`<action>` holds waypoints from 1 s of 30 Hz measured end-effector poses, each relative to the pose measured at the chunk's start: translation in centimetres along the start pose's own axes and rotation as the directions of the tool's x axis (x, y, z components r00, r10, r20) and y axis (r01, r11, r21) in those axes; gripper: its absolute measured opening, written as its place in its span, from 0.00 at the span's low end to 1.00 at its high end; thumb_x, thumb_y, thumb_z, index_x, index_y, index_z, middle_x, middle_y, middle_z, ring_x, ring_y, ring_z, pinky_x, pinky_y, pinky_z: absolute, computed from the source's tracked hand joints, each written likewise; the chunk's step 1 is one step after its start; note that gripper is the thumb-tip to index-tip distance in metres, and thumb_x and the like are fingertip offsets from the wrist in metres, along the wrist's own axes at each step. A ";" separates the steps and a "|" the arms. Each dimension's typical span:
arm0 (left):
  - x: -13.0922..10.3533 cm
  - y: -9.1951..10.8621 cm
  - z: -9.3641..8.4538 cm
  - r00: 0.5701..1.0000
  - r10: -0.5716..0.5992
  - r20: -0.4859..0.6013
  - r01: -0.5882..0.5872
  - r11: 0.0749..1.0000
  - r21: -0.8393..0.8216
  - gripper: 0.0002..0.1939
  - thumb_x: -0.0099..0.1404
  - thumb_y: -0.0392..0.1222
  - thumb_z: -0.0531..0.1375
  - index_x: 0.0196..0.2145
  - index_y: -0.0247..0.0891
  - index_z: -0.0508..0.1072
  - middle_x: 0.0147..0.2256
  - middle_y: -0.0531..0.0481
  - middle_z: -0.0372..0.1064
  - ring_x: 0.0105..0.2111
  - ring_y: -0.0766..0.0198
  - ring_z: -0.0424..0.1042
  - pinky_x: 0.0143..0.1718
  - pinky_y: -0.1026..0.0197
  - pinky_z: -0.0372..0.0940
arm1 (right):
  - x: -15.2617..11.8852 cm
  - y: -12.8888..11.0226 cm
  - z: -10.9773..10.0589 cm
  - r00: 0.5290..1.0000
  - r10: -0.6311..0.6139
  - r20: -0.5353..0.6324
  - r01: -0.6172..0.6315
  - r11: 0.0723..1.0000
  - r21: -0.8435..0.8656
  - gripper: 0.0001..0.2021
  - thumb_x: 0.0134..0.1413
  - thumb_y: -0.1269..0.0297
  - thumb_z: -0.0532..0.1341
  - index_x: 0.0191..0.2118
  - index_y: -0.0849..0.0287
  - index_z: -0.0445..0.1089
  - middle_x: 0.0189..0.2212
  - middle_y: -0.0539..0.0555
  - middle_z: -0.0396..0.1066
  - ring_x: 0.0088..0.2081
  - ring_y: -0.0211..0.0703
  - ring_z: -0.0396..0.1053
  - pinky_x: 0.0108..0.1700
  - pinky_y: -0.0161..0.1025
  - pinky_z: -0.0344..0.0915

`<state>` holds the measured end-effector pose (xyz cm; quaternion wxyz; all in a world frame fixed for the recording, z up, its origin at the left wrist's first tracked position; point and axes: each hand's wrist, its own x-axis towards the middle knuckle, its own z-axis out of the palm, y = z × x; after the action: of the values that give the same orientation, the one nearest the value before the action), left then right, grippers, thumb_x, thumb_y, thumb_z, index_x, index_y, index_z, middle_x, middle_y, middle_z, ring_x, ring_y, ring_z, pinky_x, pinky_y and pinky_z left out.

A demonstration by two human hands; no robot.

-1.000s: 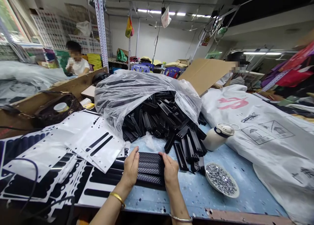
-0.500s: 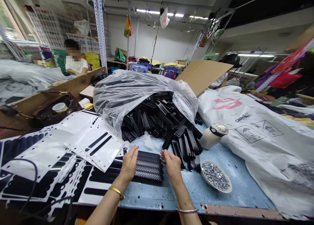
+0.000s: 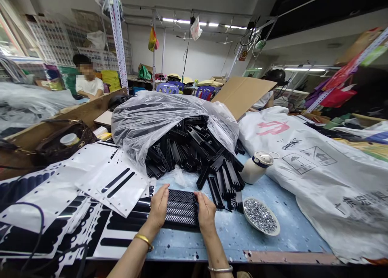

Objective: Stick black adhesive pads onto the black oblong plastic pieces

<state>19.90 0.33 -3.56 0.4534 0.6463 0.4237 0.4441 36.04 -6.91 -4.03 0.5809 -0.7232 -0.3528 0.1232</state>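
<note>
Several black strips with a mesh pattern (image 3: 182,208) lie side by side in a neat block on the table. My left hand (image 3: 159,207) is closed around the block's left end. At the opposite end, my right hand (image 3: 206,212) presses against the strips with its fingers together. Both palms face inward, and the fingertips on the far side are partly hidden. Beyond my hands, a heap of loose black strips (image 3: 188,152) spills from a clear plastic bag (image 3: 133,116). White sheets with black strips on them (image 3: 124,189) lie left of my left hand.
To the right stands a bowl (image 3: 275,230) of small shiny silver pieces, with a cream bottle (image 3: 252,171) behind it. A large white sack (image 3: 303,181) covers the table's right side. At left rests a brown handbag (image 3: 81,136). A person (image 3: 88,84) sits in the far left background.
My right hand has moved in against the right end of the strip block, where its fingers were raised beside it before. The camera view has shifted slightly.
</note>
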 end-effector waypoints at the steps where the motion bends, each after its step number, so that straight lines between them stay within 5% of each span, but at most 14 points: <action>1: 0.0 0.0 0.0 1.000 0.008 0.008 -0.008 1.000 0.008 0.24 0.69 0.52 0.48 0.48 0.34 0.75 0.49 0.40 0.75 0.54 0.52 0.71 0.58 0.46 0.63 | -0.1 0.0 0.1 1.000 -0.008 -0.003 0.008 1.000 -0.011 0.35 0.54 0.32 0.49 0.32 0.60 0.78 0.33 0.61 0.79 0.38 0.52 0.75 0.43 0.44 0.69; 8: -0.1 -1.3 0.0 1.000 0.008 0.015 -0.008 1.000 0.010 0.26 0.68 0.53 0.49 0.49 0.33 0.75 0.53 0.39 0.72 0.57 0.50 0.68 0.62 0.45 0.59 | -0.1 -0.2 -1.2 0.997 -0.063 0.036 0.068 0.985 -0.157 0.32 0.60 0.40 0.46 0.34 0.61 0.78 0.32 0.59 0.79 0.35 0.49 0.76 0.38 0.40 0.71; 12: 0.0 -1.9 -0.2 1.000 -0.004 0.027 0.004 0.999 -0.032 0.25 0.67 0.53 0.50 0.51 0.36 0.75 0.57 0.41 0.69 0.60 0.52 0.64 0.64 0.46 0.56 | 0.0 0.1 -7.1 0.997 -0.059 0.044 0.071 0.927 -0.368 0.23 0.58 0.50 0.52 0.41 0.61 0.78 0.37 0.60 0.79 0.37 0.50 0.76 0.39 0.41 0.70; 16: 0.1 -2.2 -0.3 0.999 -0.030 0.019 0.030 0.999 -0.044 0.25 0.67 0.53 0.51 0.51 0.36 0.75 0.57 0.42 0.69 0.60 0.51 0.64 0.64 0.46 0.56 | 0.5 0.7 -12.1 0.996 0.028 0.089 0.033 0.787 -0.617 0.14 0.53 0.63 0.56 0.38 0.61 0.78 0.24 0.57 0.77 0.29 0.52 0.75 0.34 0.43 0.67; 25: 0.3 -2.3 -0.7 0.996 -0.082 0.019 0.083 0.994 -0.075 0.26 0.63 0.54 0.53 0.51 0.34 0.75 0.56 0.40 0.70 0.60 0.50 0.64 0.65 0.45 0.53 | -0.1 0.8 -12.7 0.977 0.173 0.122 0.019 0.502 -0.865 0.08 0.55 0.72 0.58 0.27 0.60 0.74 0.25 0.58 0.76 0.32 0.51 0.75 0.32 0.38 0.60; 30: 0.3 -1.7 -0.6 0.994 -0.105 0.028 0.107 0.991 -0.080 0.28 0.63 0.54 0.52 0.51 0.31 0.75 0.56 0.37 0.69 0.60 0.48 0.64 0.65 0.45 0.53 | -0.3 -0.7 -14.0 0.980 0.158 0.121 0.033 0.473 -0.881 0.08 0.55 0.72 0.59 0.37 0.59 0.75 0.27 0.55 0.77 0.32 0.49 0.75 0.33 0.37 0.62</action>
<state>19.12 1.14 -4.97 0.5072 0.6090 0.4337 0.4286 43.74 -17.60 0.69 0.0878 -0.9158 -0.3916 0.0129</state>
